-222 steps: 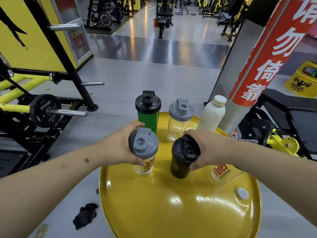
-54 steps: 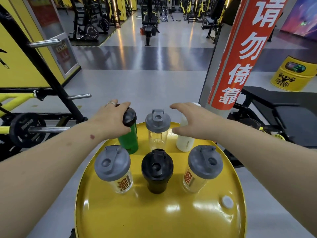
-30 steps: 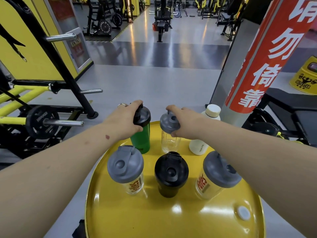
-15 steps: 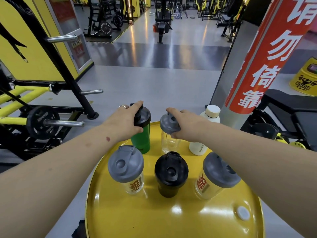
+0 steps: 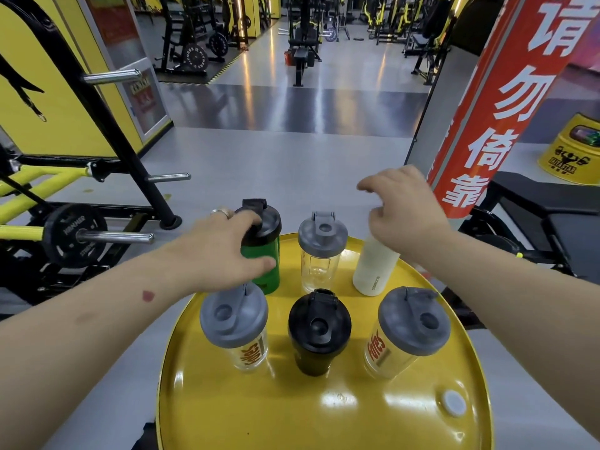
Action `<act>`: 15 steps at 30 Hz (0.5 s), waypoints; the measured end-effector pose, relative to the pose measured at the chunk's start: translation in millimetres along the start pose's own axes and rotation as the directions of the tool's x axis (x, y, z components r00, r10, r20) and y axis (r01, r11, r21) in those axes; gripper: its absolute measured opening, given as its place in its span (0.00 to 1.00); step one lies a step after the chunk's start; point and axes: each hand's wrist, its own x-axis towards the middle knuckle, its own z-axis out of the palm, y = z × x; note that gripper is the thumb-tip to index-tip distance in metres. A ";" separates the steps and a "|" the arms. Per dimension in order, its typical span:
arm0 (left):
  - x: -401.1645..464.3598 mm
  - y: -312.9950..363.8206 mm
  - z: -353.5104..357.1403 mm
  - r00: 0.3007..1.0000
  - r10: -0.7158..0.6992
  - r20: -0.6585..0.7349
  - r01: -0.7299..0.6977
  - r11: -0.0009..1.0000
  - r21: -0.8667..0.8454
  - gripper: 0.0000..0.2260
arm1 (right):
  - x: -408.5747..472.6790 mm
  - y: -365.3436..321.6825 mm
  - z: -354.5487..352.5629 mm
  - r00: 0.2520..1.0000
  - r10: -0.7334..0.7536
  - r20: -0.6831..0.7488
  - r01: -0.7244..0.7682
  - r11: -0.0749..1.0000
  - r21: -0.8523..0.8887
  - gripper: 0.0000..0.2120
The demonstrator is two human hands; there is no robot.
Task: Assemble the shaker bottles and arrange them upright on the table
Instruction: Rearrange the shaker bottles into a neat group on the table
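Six bottles upright on the round yellow bench point(image 5: 324, 414), two rows of three, all capped.
Near row: left clear shaker point(image 5: 238, 326) with grey lid, red-lettered label; black shaker point(image 5: 318, 331) centre; right clear shaker point(image 5: 407, 329), grey lid, same label. Contents of black one not visible; the clear ones look empty. A white cap point(image 5: 454, 402) lies near the bench's right edge. Far row: green shaker point(image 5: 268, 254) with black lid, small clear shaker point(image 5: 320, 251) with grey lid and empty, cream bottle point(image 5: 373, 271). Left hand point(image 5: 220, 254) wraps the green shaker, thumb on body, fingers over the lid. Right hand point(image 5: 406, 206) hovers over the cream bottle's top, fingers loosely curled; contact unclear.
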 end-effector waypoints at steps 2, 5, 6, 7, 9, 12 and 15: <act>-11.5 -0.1 -0.2 0.987 0.007 0.162 -0.011 1.000 0.024 0.38 | 0.9 14.3 -1.9 0.996 0.056 -0.070 -0.060 0.997 -0.056 0.25; -20.9 -1.6 -0.2 0.946 -0.009 0.323 -0.023 0.995 0.095 0.46 | 2.6 26.4 2.2 0.961 0.242 0.135 -0.236 0.970 -0.054 0.30; -23.0 -2.6 0.3 0.922 -0.012 0.386 -0.037 0.992 0.117 0.48 | 2.4 29.3 6.0 0.932 0.290 0.218 -0.292 0.956 -0.023 0.31; -25.5 -3.1 1.7 0.893 -0.013 0.449 -0.055 0.989 0.138 0.50 | 1.3 30.6 9.1 0.902 0.327 0.283 -0.343 0.939 0.010 0.30; -30.4 -3.7 8.0 0.861 -0.008 0.508 -0.100 0.978 0.184 0.50 | -1.3 35.1 18.1 0.881 0.350 0.320 -0.392 0.916 0.079 0.27; -33.3 -3.7 18.4 0.903 0.033 0.428 -0.139 0.965 0.220 0.44 | -3.1 38.6 22.3 0.893 0.351 0.283 -0.398 0.908 0.131 0.24; -33.5 -3.7 21.3 0.919 0.061 0.390 -0.148 0.969 0.196 0.41 | -2.0 39.6 19.8 0.886 0.363 0.287 -0.413 0.900 0.137 0.21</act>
